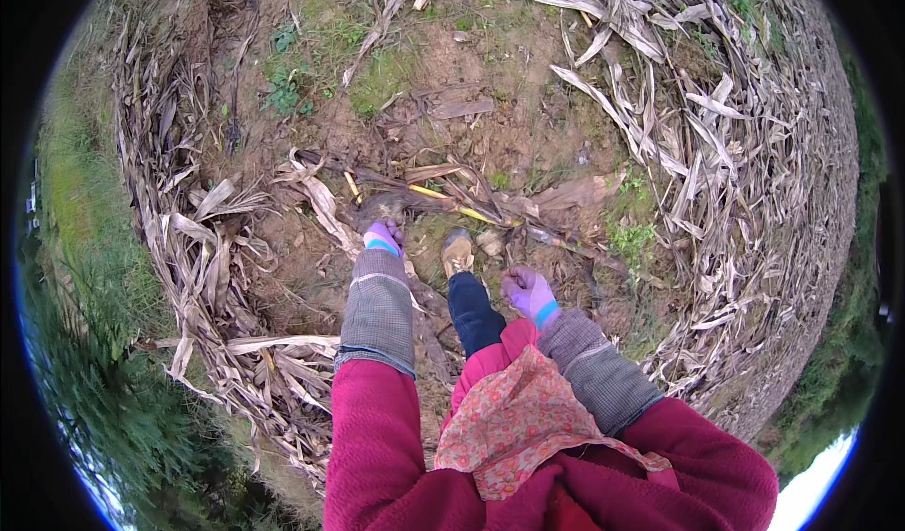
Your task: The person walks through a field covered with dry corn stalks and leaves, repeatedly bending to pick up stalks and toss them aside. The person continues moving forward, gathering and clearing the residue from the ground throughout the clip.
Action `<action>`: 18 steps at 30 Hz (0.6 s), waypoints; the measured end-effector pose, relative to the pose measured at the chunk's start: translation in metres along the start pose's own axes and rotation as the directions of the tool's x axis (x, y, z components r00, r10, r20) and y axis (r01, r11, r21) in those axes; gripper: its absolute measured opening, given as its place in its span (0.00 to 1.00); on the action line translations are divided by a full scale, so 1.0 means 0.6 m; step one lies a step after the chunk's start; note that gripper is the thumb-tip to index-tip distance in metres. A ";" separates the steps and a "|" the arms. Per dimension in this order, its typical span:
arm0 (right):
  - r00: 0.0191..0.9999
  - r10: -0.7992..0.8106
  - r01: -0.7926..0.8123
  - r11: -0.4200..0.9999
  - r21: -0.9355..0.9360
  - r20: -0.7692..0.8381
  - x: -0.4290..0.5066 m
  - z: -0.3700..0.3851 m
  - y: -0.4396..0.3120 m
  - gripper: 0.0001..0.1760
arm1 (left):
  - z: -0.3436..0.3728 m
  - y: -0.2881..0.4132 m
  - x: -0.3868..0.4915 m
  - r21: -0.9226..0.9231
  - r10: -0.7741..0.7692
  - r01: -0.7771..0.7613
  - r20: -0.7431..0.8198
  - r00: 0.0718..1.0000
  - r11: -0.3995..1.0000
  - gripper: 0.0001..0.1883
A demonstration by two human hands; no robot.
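Note:
My left hand (384, 237), in a purple glove with a blue band, is curled over the ground beside a blurred grey-brown clump of dry plant matter (385, 206). Whether its fingers hold any of that cannot be made out. My right hand (528, 295), gloved the same way, is curled with its fingers drawn in, near my waist. Nothing shows in it. In front of both hands a fallen corn stalk (481, 215), partly yellow-green, lies across the soil. A pale dry husk leaf (322, 202) slants down towards my left hand.
Heaped dry corn stalks and leaves (735, 170) curve along the right side. Another row of dry stalks (166, 227) runs along the left. My shoe (458, 251) is on bare soil (452, 64) near a small stone (490, 242). Green weeds (286, 89) grow farther off.

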State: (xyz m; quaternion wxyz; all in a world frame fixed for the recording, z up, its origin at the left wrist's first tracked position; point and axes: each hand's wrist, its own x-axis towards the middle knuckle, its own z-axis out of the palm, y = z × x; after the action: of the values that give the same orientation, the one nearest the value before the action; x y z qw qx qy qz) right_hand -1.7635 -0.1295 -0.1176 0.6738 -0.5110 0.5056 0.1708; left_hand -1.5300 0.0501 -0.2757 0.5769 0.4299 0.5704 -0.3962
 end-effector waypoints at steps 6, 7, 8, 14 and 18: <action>0.987 0.081 -0.108 0.975 0.196 0.140 0.041 0.077 0.036 0.09 | 0.056 0.036 0.111 -0.288 0.048 -0.072 -0.092 0.995 0.955 0.14; 0.986 0.093 -0.122 0.967 0.225 0.135 0.044 0.074 0.046 0.09 | 0.063 0.039 0.129 -0.325 0.060 -0.089 -0.097 0.994 0.942 0.14; 0.986 0.104 -0.134 0.958 0.252 0.132 0.048 0.068 0.056 0.08 | 0.069 0.043 0.146 -0.311 0.077 -0.098 -0.079 0.994 0.945 0.14; 0.979 0.201 -0.197 0.959 0.203 -0.003 0.092 0.016 0.096 0.07 | 0.052 0.070 0.176 -0.549 0.056 0.122 0.297 0.953 0.827 0.13; 0.993 0.097 -0.097 0.995 0.007 -0.065 0.119 -0.008 0.118 0.08 | -0.020 0.071 0.123 -0.527 0.132 0.203 0.530 0.838 0.825 0.09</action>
State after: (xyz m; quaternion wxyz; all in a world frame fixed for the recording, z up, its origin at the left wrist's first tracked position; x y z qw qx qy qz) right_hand -1.7881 -0.1243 -0.2150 0.6489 -0.4900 0.5518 0.1855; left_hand -1.4910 0.0773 -0.3475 0.8075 0.0980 0.4815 -0.3264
